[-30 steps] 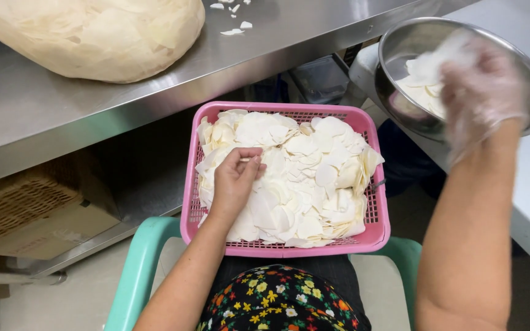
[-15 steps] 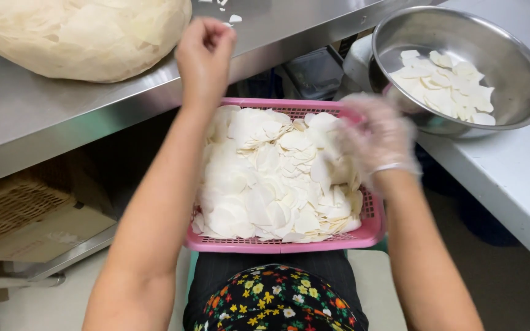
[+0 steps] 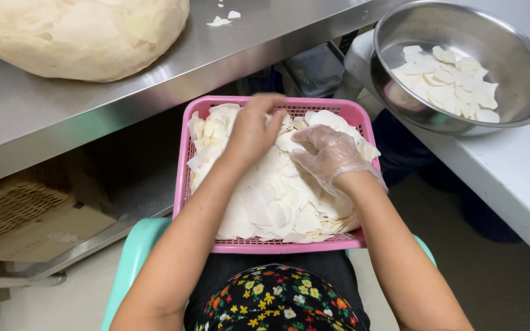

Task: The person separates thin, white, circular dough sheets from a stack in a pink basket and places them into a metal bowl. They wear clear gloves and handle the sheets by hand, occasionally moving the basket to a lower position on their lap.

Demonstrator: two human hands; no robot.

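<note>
While both hands work the pink basket (image 3: 363, 132) on the lap | left hand (image 3: 254, 127) bare, pinching white slices (image 3: 277, 196) near far rim | right hand (image 3: 329, 153) gloved, fingers curled into pile | steel bowl (image 3: 526, 92) at table's near edge, right

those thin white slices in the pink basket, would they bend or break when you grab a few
The white slices look thin and slightly curled, so probably light and somewhat brittle. They lie loosely heaped in the pink basket, so a push would likely make them slide. The left hand and gloved right hand rest on the heap.
</note>
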